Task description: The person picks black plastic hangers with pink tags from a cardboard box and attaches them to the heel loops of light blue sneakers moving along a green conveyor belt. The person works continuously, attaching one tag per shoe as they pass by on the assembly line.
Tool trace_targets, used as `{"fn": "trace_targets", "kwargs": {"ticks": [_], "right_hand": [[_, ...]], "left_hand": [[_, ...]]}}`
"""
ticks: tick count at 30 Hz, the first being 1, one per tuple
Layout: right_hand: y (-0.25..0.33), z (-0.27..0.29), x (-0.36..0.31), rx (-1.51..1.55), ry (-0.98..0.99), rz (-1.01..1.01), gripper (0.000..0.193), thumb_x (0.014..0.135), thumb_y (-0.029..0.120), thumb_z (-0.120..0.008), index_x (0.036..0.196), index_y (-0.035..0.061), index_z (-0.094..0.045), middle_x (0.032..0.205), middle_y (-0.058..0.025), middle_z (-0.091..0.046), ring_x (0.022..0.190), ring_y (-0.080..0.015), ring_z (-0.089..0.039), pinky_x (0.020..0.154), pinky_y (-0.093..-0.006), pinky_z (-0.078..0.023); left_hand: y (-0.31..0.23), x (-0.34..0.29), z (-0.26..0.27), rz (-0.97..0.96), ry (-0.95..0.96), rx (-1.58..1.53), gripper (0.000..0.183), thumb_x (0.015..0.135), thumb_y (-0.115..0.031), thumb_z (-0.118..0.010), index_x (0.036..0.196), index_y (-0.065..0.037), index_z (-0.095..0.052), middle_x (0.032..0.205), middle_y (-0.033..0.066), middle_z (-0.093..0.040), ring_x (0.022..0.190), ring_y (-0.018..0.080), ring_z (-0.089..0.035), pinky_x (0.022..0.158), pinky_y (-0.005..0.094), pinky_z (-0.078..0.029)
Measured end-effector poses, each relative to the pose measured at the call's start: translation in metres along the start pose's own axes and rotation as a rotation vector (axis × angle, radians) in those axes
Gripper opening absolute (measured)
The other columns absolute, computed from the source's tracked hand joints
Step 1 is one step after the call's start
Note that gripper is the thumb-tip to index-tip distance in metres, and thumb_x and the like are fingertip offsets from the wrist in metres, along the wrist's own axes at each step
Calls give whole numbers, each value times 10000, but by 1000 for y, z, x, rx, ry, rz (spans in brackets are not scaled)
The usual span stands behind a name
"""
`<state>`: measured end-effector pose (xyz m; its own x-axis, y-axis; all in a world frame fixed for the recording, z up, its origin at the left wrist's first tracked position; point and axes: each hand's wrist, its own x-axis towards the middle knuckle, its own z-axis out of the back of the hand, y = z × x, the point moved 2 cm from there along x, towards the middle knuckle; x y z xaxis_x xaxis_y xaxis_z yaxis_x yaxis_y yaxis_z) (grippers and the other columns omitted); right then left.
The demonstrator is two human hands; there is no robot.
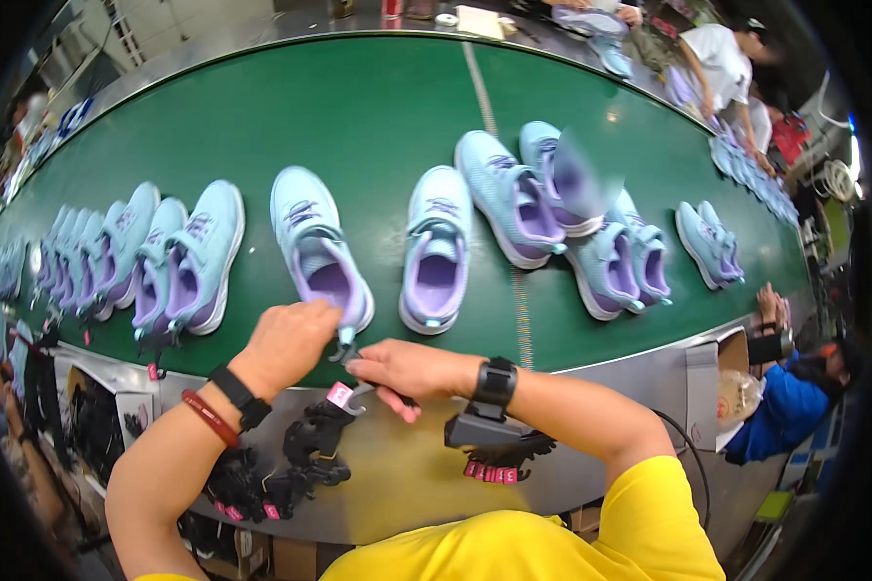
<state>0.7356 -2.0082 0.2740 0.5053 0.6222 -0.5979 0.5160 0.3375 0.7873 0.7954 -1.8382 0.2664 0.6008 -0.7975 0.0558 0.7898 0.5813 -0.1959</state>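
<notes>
Yellow shirt (pixel 494 552) is seen nearest, up against the near edge of the metal counter (pixel 392 470), w/ both bare forearms extended over it. L wrist is fitted w/ a blk band (pixel 237 396) & a red bracelet (pixel 210 418), R wrist w/ a blk strap device (pixel 495 384).

Held shoe (pixel 303 194), lt blue w/ purple lining, is set at the near edge of the green belt (pixel 373 107), toe pointed to the far edge. Its heel is gripped by the L hand (pixel 294 336), fingers closed at the collar. A dark hanger (pixel 343 354) is gripped by the R hand (pixel 412 371), btwn thumb & fingers, right at the heel loop; whether it's been passed thru can't be told. Pink tag (pixel 339 395) is seen just below.

Second shoe (pixel 438 198) is placed just R of it, toe also to far edge, untouched. A stepped pair (pixel 486 174) & other pairs (pixel 599 266) are set out toward the belt's R end; a close row (pixel 208 228) is lined up toward its L end, nr the near edge.

On the counter, blk hanger bundles (pixel 312 441) w/ pink tags are piled L of ctr; another bundle (pixel 504 457) is laid R of ctr, beside a dark block (pixel 484 432). Carton (pixel 702 397) is stood at the R end.

At the belt's far R corner, a co-worker in white (pixel 722 68) is seen; nr the R near corner, a co-worker in blue (pixel 780 407).
</notes>
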Motion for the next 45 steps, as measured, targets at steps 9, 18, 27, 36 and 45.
{"fn": "trace_targets", "kwargs": {"ticks": [9, 18, 27, 36, 45], "right_hand": [[11, 39, -43, -649, -593, 262, 373, 963, 331, -371, 937, 30, -590, 754, -160, -619, 732, -331, -621, 671, -426, -490], [-17, 80, -52, -1232, -601, 422, 317, 804, 334, -670, 940, 63, -578, 888, -106, -561, 828, -330, -590, 703, -439, -468], [2, 74, -52, -1471, -713, 576, 366, 766, 425, -684, 809, 86, -555, 784, -83, -551, 736, -291, -577, 644, -412, -452], [10, 68, -40, -1520, -768, 547, 337, 706, 395, -725, 759, 93, -585, 755, -69, -565, 731, -274, -585, 645, -392, -449], [5, 68, -18, -1398, -905, 548, 265, 717, 312, -714, 807, 82, -620, 768, -99, -600, 754, -305, -597, 682, -414, -447]], "left_hand": [[-22, 6, 8, -15, -8, -35, 517, 806, -135, -593, 1309, -202, -490, 817, 148, -594, 641, 307, -623, 532, 417, -491], [-27, 2, 12, 161, 85, -182, 350, 829, -59, -495, 1150, -147, -603, 843, 164, -619, 694, 377, -607, 639, 464, -482], [-32, 8, 11, 267, 97, -252, 264, 801, -59, -507, 1014, -97, -659, 763, 206, -624, 723, 390, -616, 654, 475, -479], [-25, 5, 9, 219, -38, -413, 228, 842, -63, -502, 1011, -79, -655, 852, 200, -625, 801, 388, -604, 713, 460, -474], [-37, 0, 30, 286, -55, -346, 256, 776, 64, -543, 1018, 8, -608, 1029, 175, -565, 913, 357, -562, 764, 390, -473]]}}
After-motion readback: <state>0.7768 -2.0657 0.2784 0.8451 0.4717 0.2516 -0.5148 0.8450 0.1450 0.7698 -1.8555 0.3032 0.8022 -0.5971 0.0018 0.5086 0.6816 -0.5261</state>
